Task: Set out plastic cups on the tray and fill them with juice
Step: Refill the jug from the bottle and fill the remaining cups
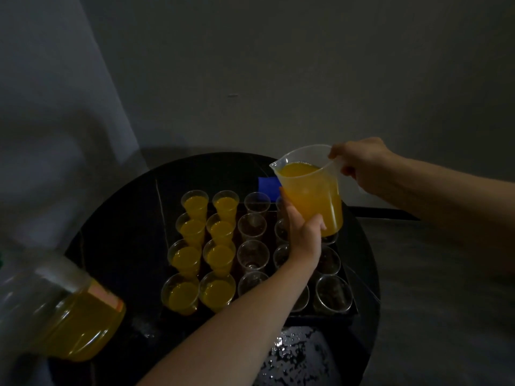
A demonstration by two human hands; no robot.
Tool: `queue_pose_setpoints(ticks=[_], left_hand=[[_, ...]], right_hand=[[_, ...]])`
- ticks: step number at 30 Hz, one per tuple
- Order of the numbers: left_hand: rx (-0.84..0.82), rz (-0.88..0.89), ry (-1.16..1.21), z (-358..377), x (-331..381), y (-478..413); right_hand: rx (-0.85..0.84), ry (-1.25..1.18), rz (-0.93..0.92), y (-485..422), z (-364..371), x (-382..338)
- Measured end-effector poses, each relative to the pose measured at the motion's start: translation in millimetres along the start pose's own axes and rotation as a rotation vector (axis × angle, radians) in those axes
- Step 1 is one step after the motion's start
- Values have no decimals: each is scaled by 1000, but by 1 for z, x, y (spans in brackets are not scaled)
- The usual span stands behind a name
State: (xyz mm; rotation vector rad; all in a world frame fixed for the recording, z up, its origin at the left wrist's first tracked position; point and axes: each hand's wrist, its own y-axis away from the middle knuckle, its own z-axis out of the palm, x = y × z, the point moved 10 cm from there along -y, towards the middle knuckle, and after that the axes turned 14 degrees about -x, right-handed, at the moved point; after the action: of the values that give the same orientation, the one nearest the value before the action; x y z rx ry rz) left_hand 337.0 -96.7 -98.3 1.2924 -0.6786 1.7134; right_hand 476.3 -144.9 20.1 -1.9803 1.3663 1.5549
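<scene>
The jug [312, 190] of juice hangs over the tray's [328, 316] 1 o'clock corner, right hand's [362, 162] fingers curled round its handle, left hand [303, 238] cupping its base from 7 o'clock, that forearm hiding several cups [252, 256]; the 8 o'clock bottle [69, 324] is blurred, cropped.

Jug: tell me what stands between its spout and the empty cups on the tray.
Nothing visible blocks the jug from the far empty cups of the third column. The left hand, cupping the jug's base, and its forearm cover the fourth column and the nearest third-column cup.
</scene>
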Motion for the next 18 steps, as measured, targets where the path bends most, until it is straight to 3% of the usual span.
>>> queue_pose_setpoints(ticks=[18], left_hand=[[29,-45,1,-10,-7,1]], right_hand=[[-34,53,36,-5,19,-6]])
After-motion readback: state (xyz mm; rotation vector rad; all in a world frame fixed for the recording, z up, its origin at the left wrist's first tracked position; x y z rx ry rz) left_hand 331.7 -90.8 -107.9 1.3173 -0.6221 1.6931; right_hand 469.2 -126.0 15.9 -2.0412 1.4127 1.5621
